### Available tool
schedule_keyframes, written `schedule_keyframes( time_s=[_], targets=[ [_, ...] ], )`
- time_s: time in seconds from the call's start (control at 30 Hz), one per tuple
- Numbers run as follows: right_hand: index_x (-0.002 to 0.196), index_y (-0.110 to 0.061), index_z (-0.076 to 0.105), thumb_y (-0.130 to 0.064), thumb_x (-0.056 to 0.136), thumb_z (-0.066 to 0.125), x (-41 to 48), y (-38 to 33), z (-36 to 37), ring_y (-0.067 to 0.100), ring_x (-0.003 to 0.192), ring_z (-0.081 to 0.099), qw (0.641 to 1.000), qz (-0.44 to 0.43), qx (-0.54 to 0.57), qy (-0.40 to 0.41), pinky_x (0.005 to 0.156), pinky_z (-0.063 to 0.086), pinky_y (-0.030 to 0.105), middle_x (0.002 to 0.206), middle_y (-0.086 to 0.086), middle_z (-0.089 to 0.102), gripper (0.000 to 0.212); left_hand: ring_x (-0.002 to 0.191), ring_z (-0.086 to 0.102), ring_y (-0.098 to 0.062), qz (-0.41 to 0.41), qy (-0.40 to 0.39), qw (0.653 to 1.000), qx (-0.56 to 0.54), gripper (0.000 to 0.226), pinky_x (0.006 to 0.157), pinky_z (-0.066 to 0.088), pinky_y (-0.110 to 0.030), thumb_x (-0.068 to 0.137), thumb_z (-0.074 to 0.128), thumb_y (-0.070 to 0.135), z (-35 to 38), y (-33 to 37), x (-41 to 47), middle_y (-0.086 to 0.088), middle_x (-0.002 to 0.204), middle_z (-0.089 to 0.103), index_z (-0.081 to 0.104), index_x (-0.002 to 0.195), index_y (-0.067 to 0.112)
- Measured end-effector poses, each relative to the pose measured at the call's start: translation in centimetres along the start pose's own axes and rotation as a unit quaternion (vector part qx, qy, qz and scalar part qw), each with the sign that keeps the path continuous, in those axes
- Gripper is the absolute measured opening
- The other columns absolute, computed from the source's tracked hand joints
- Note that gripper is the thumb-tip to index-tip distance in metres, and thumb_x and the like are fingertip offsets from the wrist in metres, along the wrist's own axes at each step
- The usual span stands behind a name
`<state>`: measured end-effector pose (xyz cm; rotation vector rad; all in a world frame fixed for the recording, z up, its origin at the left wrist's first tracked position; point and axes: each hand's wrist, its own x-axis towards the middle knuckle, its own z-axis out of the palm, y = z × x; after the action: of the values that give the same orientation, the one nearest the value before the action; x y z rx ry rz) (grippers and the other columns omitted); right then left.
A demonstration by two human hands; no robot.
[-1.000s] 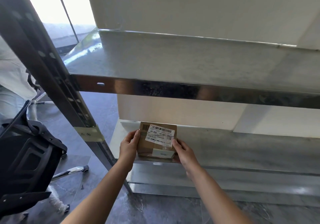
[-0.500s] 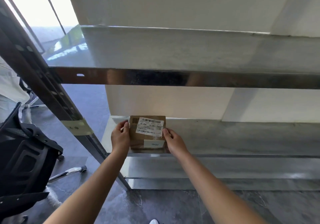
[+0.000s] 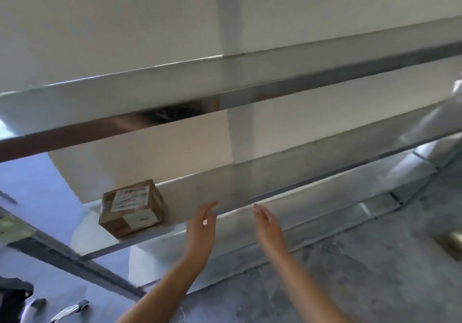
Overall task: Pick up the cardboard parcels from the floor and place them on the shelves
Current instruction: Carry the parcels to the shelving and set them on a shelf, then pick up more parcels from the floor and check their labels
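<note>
A small cardboard parcel (image 3: 132, 207) with white labels rests at the left end of the lower metal shelf (image 3: 225, 192). Nothing touches it. My left hand (image 3: 203, 225) hovers to the right of the parcel, in front of the shelf edge, fingers apart and empty. My right hand (image 3: 268, 222) is further right, also empty with fingers apart. The picture is tilted and blurred.
An upper metal shelf (image 3: 175, 90) runs above the lower one against a white wall. A slanted metal upright (image 3: 75, 260) stands at the lower left. Another brownish object (image 3: 450, 244) lies blurred on the grey marbled floor at the right. A dark chair (image 3: 12, 300) is at the bottom left.
Both hands have let go of the parcel and drawn away to its right. The parcel stays on the lower shelf. My view has swung right and tilted.
</note>
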<state>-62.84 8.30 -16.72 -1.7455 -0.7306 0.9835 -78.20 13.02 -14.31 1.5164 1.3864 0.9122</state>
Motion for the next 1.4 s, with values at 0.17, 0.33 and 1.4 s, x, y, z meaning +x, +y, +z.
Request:
schedule_keyframes(
  time_s=[0.17, 0.33, 1.4],
  targets=[
    [0.135, -0.004, 0.053, -0.017, 0.103, 0.043, -4.6, 4.9, -14.9, 0.01, 0.123, 0.046, 0.991, 0.05, 0.034, 0.119, 0.099, 0.027, 0.014, 0.129, 0.002, 0.054, 0.036, 0.121, 0.057, -0.019, 0.022, -0.209, 0.972, 0.102, 0.031, 0.095, 0.033, -0.018, 0.101, 0.047, 0.023, 13.7, 2.8, -4.5, -0.005, 0.13, 0.064, 0.064, 0.126, 0.013],
    [0.146, -0.011, 0.043, -0.031, 0.103, 0.042, -9.9, 11.1, -28.4, 0.019, 0.143, 0.035, 0.969, 0.103, -0.016, 0.225, 0.115, 0.025, 0.029, 0.153, 0.006, 0.041, 0.048, 0.128, 0.05, -0.018, 0.075, -0.349, 0.919, 0.167, 0.041, 0.11, 0.033, -0.029, 0.103, 0.042, 0.031, 24.5, 4.6, -10.4, -0.004, 0.141, 0.054, 0.053, 0.136, 0.009],
    [0.144, -0.013, 0.044, -0.023, 0.1, 0.045, 8.8, 17.9, -67.4, 0.024, 0.143, 0.033, 0.874, 0.311, -0.122, 0.354, 0.114, 0.028, 0.034, 0.154, 0.008, 0.04, 0.045, 0.148, 0.03, -0.023, 0.27, -0.541, 0.756, 0.251, 0.047, 0.121, 0.022, -0.038, 0.103, 0.042, 0.029, 77.2, 18.6, -4.4, -0.01, 0.156, 0.041, 0.046, 0.145, 0.008]
  ],
)
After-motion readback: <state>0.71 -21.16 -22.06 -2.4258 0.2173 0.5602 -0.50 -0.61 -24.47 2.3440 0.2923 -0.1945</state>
